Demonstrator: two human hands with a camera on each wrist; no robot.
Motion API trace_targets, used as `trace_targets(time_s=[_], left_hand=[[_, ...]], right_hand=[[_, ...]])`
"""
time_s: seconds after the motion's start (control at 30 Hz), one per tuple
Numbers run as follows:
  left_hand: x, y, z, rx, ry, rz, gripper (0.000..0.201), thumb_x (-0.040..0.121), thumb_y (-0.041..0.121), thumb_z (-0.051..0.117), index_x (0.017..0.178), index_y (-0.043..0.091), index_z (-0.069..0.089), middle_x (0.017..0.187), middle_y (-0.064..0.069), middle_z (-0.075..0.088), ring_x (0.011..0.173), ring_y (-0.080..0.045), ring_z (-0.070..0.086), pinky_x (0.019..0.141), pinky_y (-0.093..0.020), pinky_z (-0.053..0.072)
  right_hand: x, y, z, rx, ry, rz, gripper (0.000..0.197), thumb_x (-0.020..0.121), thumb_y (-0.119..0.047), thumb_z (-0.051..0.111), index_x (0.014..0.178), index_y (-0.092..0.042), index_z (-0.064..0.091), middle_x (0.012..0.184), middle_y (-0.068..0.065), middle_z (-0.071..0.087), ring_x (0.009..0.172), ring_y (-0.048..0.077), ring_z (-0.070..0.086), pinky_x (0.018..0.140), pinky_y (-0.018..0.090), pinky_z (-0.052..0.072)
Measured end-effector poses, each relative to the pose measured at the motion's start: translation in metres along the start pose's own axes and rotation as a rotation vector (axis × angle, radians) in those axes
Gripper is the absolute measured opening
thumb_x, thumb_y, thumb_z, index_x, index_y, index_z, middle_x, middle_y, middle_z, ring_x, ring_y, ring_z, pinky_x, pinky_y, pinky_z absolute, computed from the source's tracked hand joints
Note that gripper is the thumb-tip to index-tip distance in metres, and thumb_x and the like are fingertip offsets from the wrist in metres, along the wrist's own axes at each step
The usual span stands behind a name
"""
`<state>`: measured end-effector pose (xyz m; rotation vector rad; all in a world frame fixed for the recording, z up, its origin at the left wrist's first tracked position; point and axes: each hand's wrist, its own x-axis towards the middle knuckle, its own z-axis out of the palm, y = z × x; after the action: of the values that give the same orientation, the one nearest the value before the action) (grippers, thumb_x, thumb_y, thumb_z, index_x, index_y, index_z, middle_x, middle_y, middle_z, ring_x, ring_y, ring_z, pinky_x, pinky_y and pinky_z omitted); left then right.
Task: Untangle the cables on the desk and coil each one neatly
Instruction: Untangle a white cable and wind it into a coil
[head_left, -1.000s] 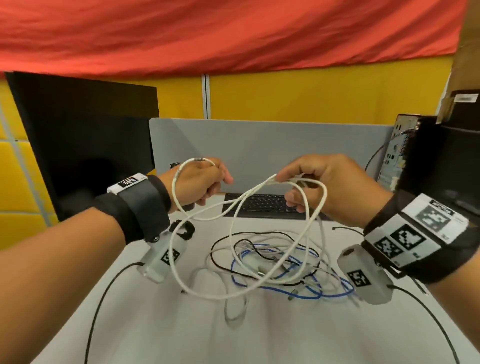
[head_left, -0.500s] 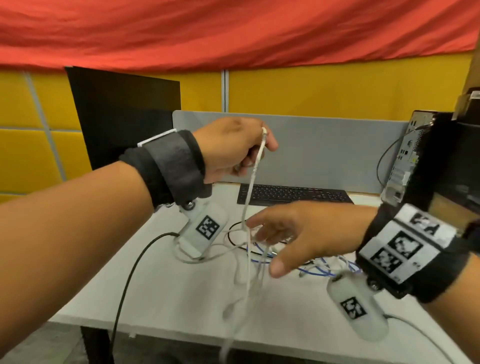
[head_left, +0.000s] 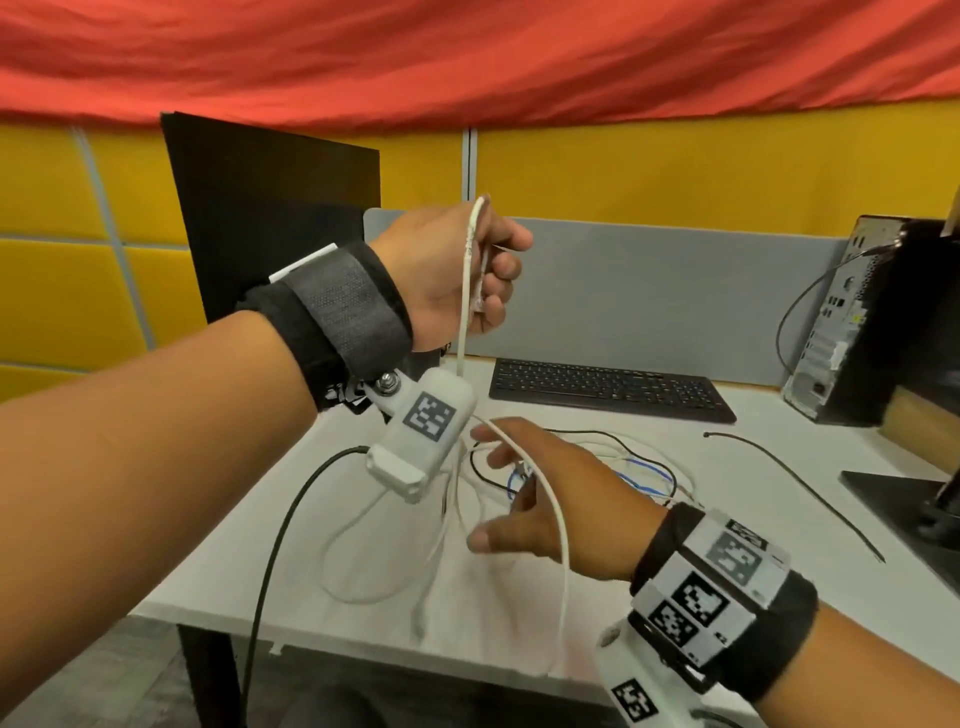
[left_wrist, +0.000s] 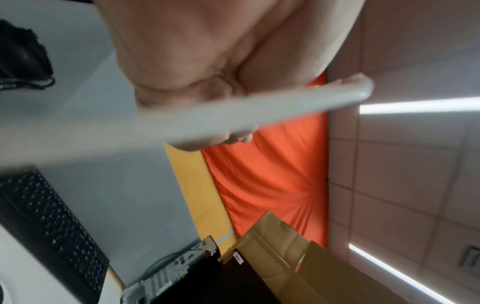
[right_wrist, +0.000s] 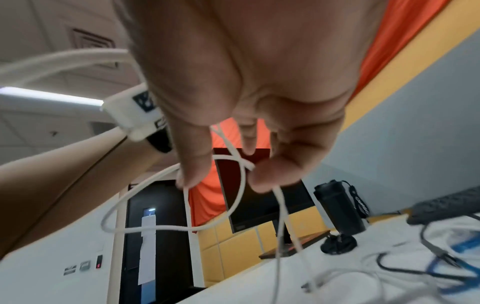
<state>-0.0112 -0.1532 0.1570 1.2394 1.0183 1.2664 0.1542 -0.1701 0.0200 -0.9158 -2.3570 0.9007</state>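
The white cable is pinched high by the left hand — centre frame. The right hand, fingers spread, should catch each loop evenly — no twists.

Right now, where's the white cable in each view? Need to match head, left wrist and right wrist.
Head: white cable hangs from the raised left hand at centre, then drapes over the right hand.
Left wrist: a blurred pale bar running diagonally under the fingers.
Right wrist: loops at centre, between thumb and fingers, trailing down to the desk.
Shared landmark: black keyboard.
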Motion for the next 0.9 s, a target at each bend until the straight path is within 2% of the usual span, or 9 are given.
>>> trace_targets(time_s=[0.13, 0.2, 0.27, 0.3, 0.53, 0.67, 0.73, 0.83, 0.9], left_hand=[[-0.001, -0.002, 0.01, -0.006, -0.054, -0.011, 0.016, 0.099, 0.019, 0.039, 0.095, 0.015, 0.054, 0.063, 0.001, 0.045, 0.05, -0.011, 0.036, 0.045, -0.022, 0.037], [-0.002, -0.001, 0.016, -0.03, -0.094, -0.009, 0.016, 0.098, 0.018, 0.039, 0.095, 0.015, 0.054, 0.064, 0.001, 0.045, 0.05, -0.011, 0.037, 0.045, -0.022, 0.038], [-0.003, 0.001, 0.018, -0.048, -0.135, 0.005, 0.015, 0.097, 0.017, 0.04, 0.093, 0.015, 0.054, 0.064, 0.001, 0.047, 0.049, -0.011, 0.039, 0.047, -0.024, 0.039], [-0.005, 0.003, 0.016, -0.036, -0.15, 0.022, 0.013, 0.095, 0.017, 0.042, 0.092, 0.015, 0.054, 0.064, 0.001, 0.048, 0.05, -0.011, 0.041, 0.047, -0.024, 0.04], [-0.038, -0.013, -0.043, 0.431, -0.314, 0.098, 0.04, 0.067, -0.001, 0.044, 0.078, 0.02, 0.076, 0.067, -0.001, 0.064, 0.049, -0.009, 0.052, 0.042, -0.021, 0.042], [-0.075, -0.043, -0.057, 1.039, -0.478, 0.102, 0.052, 0.064, 0.019, 0.053, 0.103, 0.048, 0.07, 0.093, 0.017, 0.07, 0.074, -0.009, 0.065, 0.057, -0.024, 0.055], [-0.082, -0.049, -0.056, 1.078, -0.436, 0.121, 0.053, 0.068, 0.025, 0.05, 0.111, 0.052, 0.064, 0.1, 0.024, 0.066, 0.084, -0.002, 0.063, 0.061, -0.026, 0.056], [-0.073, -0.053, -0.041, 0.641, -0.214, 0.002, 0.025, 0.077, 0.027, 0.058, 0.085, 0.033, 0.08, 0.076, 0.005, 0.071, 0.055, -0.005, 0.06, 0.043, -0.02, 0.045], [-0.074, -0.06, -0.026, 0.79, -0.114, -0.025, 0.031, 0.073, 0.048, 0.065, 0.072, 0.02, 0.078, 0.062, 0.002, 0.068, 0.046, -0.011, 0.059, 0.043, -0.021, 0.043]], right_hand=[[0.02, -0.013, 0.005, 0.098, 0.179, 0.033, 0.092, 0.063, -0.044, 0.088, 0.139, -0.044, 0.036, 0.119, -0.009, 0.057, 0.087, 0.008, 0.063, 0.071, 0.03, 0.052], [0.03, -0.018, 0.005, -0.037, 0.198, -0.067, 0.055, 0.073, -0.041, 0.082, 0.121, -0.039, 0.056, 0.108, -0.01, 0.065, 0.093, 0.006, 0.061, 0.08, 0.03, 0.05], [0.035, -0.025, 0.001, -0.195, 0.25, -0.075, 0.008, 0.085, -0.031, 0.072, 0.083, -0.036, 0.066, 0.081, -0.011, 0.064, 0.075, 0.001, 0.058, 0.071, 0.027, 0.044], [0.036, -0.024, -0.004, -0.252, 0.278, -0.076, 0.013, 0.089, -0.029, 0.068, 0.077, -0.033, 0.067, 0.076, -0.01, 0.061, 0.072, 0.004, 0.056, 0.069, 0.026, 0.041], [0.004, -0.028, -0.061, -0.037, 0.282, -0.188, 0.011, 0.091, -0.027, 0.066, 0.086, -0.019, 0.073, 0.07, 0.003, 0.068, 0.064, 0.013, 0.063, 0.064, 0.033, 0.053], [-0.01, -0.033, -0.063, -0.039, 0.253, -0.311, 0.011, 0.088, -0.027, 0.067, 0.096, -0.026, 0.076, 0.08, -0.011, 0.073, 0.069, 0.001, 0.065, 0.06, 0.016, 0.05], [-0.01, -0.032, -0.057, -0.086, 0.184, -0.272, 0.008, 0.086, -0.025, 0.072, 0.094, -0.026, 0.075, 0.074, -0.011, 0.072, 0.064, 0.003, 0.063, 0.058, 0.019, 0.05], [-0.003, -0.03, -0.045, -0.075, 0.124, -0.217, 0.014, 0.079, -0.032, 0.079, 0.083, -0.023, 0.069, 0.055, -0.013, 0.059, 0.047, 0.003, 0.049, 0.048, 0.016, 0.038], [0.004, -0.029, -0.036, -0.029, 0.191, -0.203, 0.022, 0.075, -0.035, 0.081, 0.077, -0.019, 0.067, 0.058, -0.005, 0.062, 0.048, 0.002, 0.048, 0.047, 0.022, 0.04]])
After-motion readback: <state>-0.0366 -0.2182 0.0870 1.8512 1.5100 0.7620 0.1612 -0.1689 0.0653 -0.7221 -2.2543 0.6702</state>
